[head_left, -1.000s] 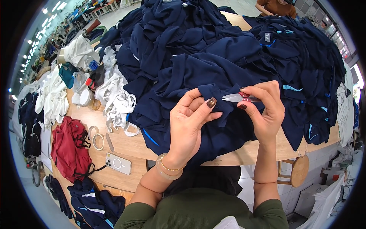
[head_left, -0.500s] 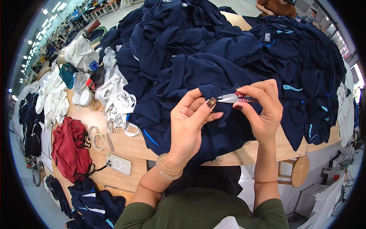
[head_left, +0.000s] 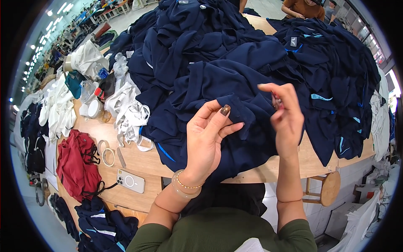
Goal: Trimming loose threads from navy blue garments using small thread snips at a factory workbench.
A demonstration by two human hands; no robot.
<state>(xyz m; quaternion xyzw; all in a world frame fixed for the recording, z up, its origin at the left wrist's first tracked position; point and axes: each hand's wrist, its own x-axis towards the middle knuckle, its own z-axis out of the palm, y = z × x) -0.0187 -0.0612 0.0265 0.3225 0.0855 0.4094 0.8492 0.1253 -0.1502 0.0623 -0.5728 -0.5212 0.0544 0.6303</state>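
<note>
My left hand (head_left: 206, 136), with bracelets at the wrist, pinches the edge of a navy garment (head_left: 240, 112) between thumb and fingers. The garment drapes over the table in front of me. To the right and a little apart from that edge, my right hand (head_left: 289, 119) is raised, curled round small red-handled thread snips (head_left: 276, 101). Motion blurs this hand, and its fingers mostly cover the snips, so their blades cannot be made out.
A big heap of navy garments (head_left: 184, 38) covers most of the wooden table, with more at right (head_left: 336, 80). At left lie white cloth (head_left: 128, 109), a red garment (head_left: 77, 161), tape rolls (head_left: 108, 157) and a phone (head_left: 131, 181). A stool (head_left: 330, 188) stands right; a person (head_left: 308, 9) is across.
My right hand has drawn back from the garment edge, turning the snips upward into its fingers. The left hand keeps its pinch and has barely shifted. An arm shows at the far top edge.
</note>
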